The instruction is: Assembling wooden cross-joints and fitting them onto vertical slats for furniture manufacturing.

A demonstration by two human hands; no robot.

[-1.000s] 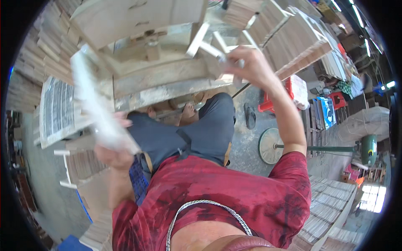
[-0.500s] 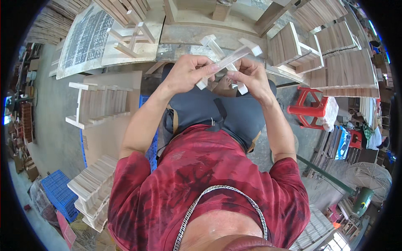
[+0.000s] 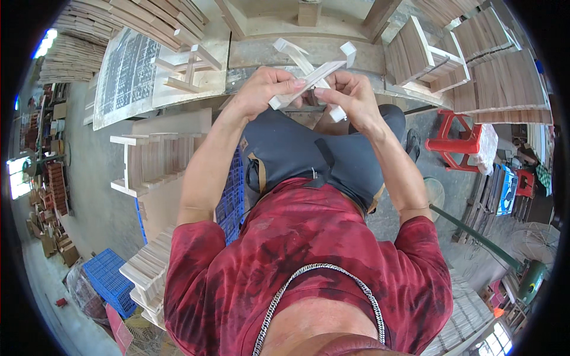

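Observation:
Both hands hold a pale wooden cross frame [image 3: 323,72], made of two bars crossing in an X, with short blocks at the bar ends. It is raised above my lap by the bench's near edge. My left hand [image 3: 261,95] is closed round the near left part of one bar, thumb on top. My right hand [image 3: 355,99] pinches the other bar close to the crossing, on its near right side. Fingers partly hide the undersides of the bars. A similar small wooden frame [image 3: 193,66] rests on the bench to the left.
Assembled wooden pieces [image 3: 436,56] stand at the bench's right, with stacked strips [image 3: 148,21] at the far left. Beside me are a stack of wooden parts [image 3: 157,160], a blue crate [image 3: 111,277], a red stool [image 3: 454,142] and a green-poled fan [image 3: 528,279].
My hands and the cross frame have moved slightly away from my body, and the frame has turned and tilted a little. Both hands keep their grip. The whole view has shifted somewhat.

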